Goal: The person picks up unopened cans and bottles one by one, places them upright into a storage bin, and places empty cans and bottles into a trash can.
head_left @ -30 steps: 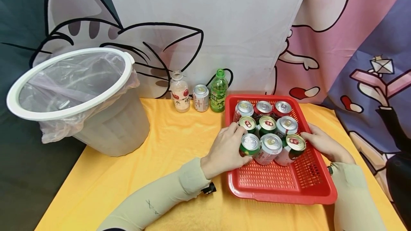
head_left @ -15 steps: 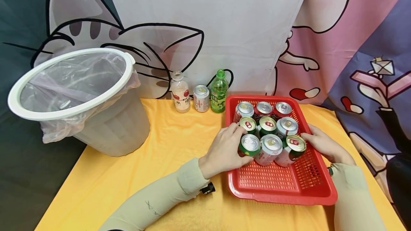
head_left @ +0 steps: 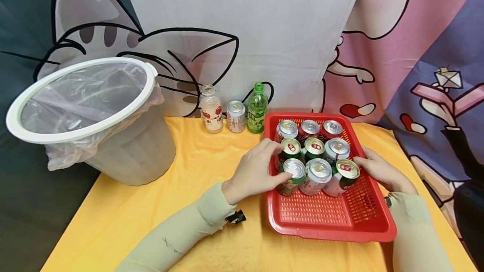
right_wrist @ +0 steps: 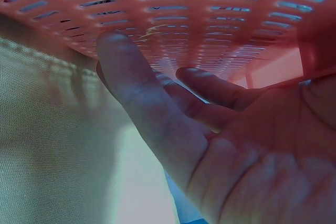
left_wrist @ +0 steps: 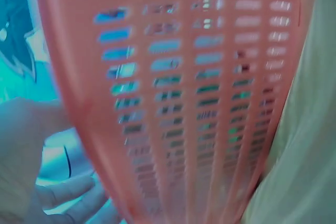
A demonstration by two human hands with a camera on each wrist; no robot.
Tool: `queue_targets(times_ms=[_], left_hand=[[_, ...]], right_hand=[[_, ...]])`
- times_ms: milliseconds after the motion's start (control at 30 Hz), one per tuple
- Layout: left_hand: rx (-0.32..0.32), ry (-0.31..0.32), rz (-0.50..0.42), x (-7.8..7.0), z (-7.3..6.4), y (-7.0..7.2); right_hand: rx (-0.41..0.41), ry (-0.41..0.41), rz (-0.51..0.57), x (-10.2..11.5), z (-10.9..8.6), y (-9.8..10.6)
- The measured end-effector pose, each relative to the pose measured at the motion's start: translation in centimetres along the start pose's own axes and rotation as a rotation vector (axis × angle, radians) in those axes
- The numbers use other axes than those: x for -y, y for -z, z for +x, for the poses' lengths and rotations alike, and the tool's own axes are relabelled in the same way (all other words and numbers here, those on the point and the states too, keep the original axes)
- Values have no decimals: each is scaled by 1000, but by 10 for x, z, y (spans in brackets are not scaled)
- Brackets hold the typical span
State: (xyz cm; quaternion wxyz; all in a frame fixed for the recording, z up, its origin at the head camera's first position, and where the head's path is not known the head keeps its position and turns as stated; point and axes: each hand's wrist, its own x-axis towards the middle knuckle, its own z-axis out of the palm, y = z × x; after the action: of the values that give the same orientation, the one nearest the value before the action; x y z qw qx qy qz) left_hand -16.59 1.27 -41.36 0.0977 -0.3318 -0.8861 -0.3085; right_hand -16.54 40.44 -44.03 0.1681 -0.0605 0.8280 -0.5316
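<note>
A red plastic basket (head_left: 314,217) sits at the right of the table, holding several drink cans upright. My left hand (head_left: 251,173) reaches over its left rim with fingers spread. The thumb overlaps the silver top of the front-left green can (head_left: 295,169), and the fingertips are right by a gold-topped can (head_left: 291,146) behind it. My right hand (head_left: 385,172) grips the right rim, thumb inside close to a gold-topped front can (head_left: 348,168). In the right wrist view its fingers (right_wrist: 136,82) lie along the outside of the slotted wall (right_wrist: 173,9).
A large bin (head_left: 140,154) with a white rim and a clear liner stands at the left. Along the back are a cherry-printed bottle (head_left: 212,110), a silver can (head_left: 236,117) and a green bottle (head_left: 257,110). A yellow cloth (head_left: 200,154) covers the table.
My left hand has loosened from the front-left can and drawn back a little to the left, its fingers spreading. My right hand and the basket look unmoved.
</note>
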Motion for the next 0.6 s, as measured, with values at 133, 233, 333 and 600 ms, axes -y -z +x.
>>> queue_targets(times_ms=[133, 233, 333, 600], left_hand=[[-53, 33, -121, 14, 1, 12], [-113, 55, -159, 26, 2, 20], [-184, 84, -182, 40, 3, 27], [-408, 197, -215, 80, 7, 41]], right_hand=[[4, -6, 2, 0, 0, 0], [5, -14, 4, 1, 0, 1], [5, -18, 1, 1, 0, 1], [3, -19, -3, 1, -1, 1]])
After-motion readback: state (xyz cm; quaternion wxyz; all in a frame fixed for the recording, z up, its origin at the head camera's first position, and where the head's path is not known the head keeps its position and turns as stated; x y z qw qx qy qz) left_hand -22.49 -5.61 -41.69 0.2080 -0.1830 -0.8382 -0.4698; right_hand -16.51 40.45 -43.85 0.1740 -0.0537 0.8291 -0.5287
